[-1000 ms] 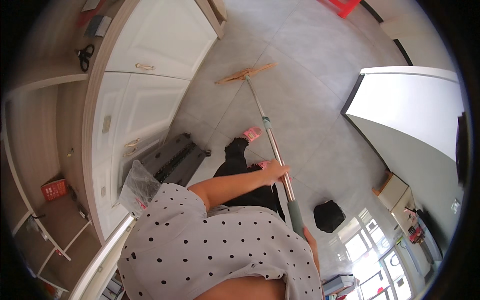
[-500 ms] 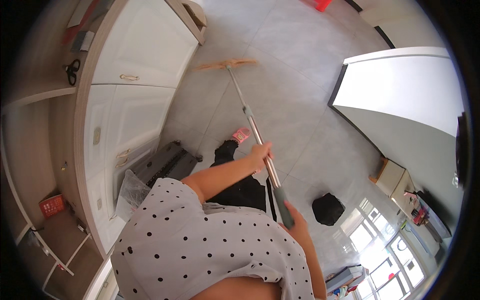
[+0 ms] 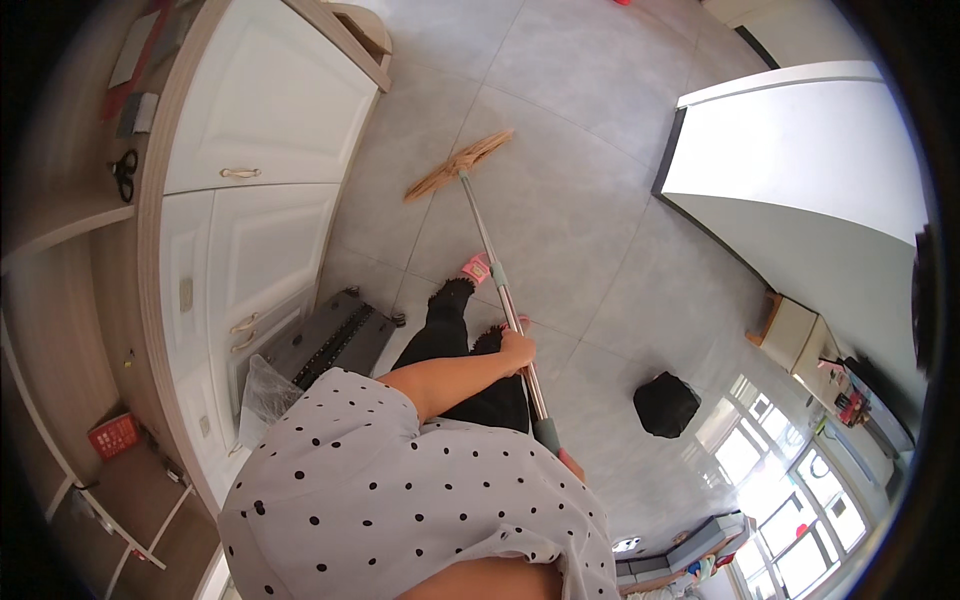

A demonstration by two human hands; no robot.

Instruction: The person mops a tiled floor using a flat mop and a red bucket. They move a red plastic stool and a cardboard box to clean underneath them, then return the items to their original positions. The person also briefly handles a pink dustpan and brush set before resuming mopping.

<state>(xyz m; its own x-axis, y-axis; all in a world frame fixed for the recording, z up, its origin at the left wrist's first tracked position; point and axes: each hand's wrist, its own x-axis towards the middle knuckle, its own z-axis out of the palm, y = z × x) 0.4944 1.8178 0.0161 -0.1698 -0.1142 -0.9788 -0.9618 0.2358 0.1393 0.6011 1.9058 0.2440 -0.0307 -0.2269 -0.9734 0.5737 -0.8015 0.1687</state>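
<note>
A mop with a flat tan head (image 3: 445, 178) lies slanted on the grey tiled floor ahead of me. Its silver pole (image 3: 504, 292) runs back toward my body. My left hand (image 3: 517, 350) is closed around the middle of the pole. At the grey-green grip (image 3: 545, 434) near the pole's end, my right hand (image 3: 571, 465) is wrapped on the handle, largely hidden by my dotted top. My feet in pink slippers (image 3: 476, 268) stand just beside the pole.
White cabinets (image 3: 270, 235) line the left side, with a dark suitcase (image 3: 345, 345) against them. To the right are a black bin-like object (image 3: 666, 404) and a white partition (image 3: 790, 130). A long seat (image 3: 690, 550) stands by bright windows at the lower right.
The mop head has turned from nearly crosswise to a slant and come nearer. Both hands have drawn back toward my body with the pole, and my right hand is now mostly hidden.
</note>
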